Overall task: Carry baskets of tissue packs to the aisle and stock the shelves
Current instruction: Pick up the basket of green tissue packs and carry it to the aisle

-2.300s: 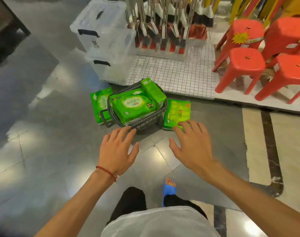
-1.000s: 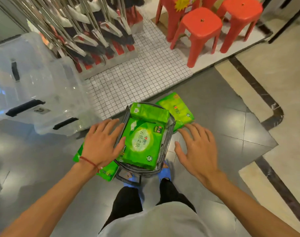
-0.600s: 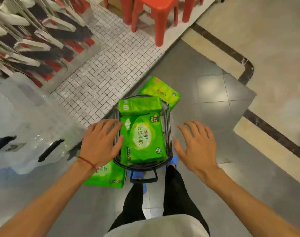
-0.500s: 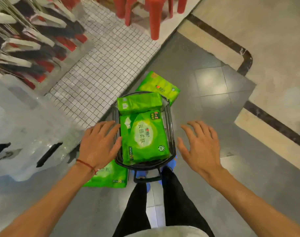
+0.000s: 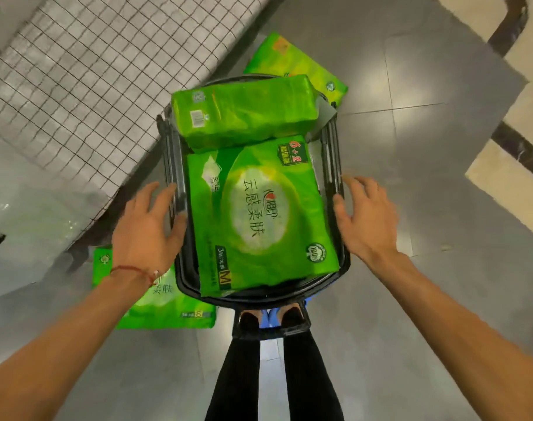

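A black wire basket (image 5: 330, 141) stands on the floor right below me. It holds a large green tissue pack (image 5: 259, 214) lying flat and a smaller green pack (image 5: 244, 109) across its far end. My left hand (image 5: 146, 229) is open, fingers against the basket's left rim. My right hand (image 5: 365, 217) is open at the right rim, fingertips touching or nearly touching it. Another green pack (image 5: 168, 302) lies on the floor at the basket's left, partly under my left wrist. One more green floor pack (image 5: 292, 59) lies beyond the basket's far end.
A white platform with a black wire grid (image 5: 86, 71) runs along the upper left. Grey floor tiles (image 5: 426, 147) spread to the right, with a dark border strip (image 5: 517, 147) and cream tiles beyond. My legs and blue slippers (image 5: 271, 317) stand at the basket's near end.
I have stepped closer and bent over the basket, so it fills the view. Both hands have come down from hovering to the basket's left and right rims.
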Tool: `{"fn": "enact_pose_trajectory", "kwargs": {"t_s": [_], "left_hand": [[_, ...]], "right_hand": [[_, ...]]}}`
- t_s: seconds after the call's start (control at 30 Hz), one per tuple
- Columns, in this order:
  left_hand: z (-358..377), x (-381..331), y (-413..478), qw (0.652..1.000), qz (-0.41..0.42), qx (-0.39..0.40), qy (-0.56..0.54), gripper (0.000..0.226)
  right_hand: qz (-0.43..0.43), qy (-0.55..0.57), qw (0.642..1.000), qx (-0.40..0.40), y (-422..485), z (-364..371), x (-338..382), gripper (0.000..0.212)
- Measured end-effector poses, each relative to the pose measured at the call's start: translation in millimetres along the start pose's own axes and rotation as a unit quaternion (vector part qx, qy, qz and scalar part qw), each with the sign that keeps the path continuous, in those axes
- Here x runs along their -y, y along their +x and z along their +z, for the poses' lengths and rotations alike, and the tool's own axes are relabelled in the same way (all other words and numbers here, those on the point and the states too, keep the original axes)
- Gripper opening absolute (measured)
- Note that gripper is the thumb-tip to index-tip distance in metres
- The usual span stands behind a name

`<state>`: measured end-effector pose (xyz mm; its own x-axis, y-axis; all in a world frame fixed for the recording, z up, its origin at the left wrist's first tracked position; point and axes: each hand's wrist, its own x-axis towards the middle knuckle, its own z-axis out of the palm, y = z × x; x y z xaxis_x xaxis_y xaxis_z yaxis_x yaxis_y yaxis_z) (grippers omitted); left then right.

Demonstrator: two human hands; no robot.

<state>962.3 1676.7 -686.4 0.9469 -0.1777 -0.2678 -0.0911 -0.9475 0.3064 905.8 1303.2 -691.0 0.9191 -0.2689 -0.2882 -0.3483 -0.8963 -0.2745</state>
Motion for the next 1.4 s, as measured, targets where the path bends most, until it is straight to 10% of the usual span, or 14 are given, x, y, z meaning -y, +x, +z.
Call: {"fn": "enact_pose_trajectory", "kwargs": {"t_s": [0.37, 0.83, 1.4], "left_hand": [[93.2, 14.4, 50.2, 0.976, -0.095, -0.042, -0.192, 0.061], [73.5, 2.5, 67.3, 0.971, -0.153, -0.031, -0.183, 0.057], [-50.7, -94.7, 17.2, 0.981, -0.049, 0.038, -0.183, 0.058]], "right_hand": [[-0.004, 0.196, 0.980, 0.020, 61.7, 87.0, -34.7, 0.068], [0.068, 0.239, 0.969, 0.008, 66.2, 75.0, -30.7, 0.066], [0.190, 0.293, 0.936, -0.029, -84.8, -77.0, -43.9, 0.067]]}}
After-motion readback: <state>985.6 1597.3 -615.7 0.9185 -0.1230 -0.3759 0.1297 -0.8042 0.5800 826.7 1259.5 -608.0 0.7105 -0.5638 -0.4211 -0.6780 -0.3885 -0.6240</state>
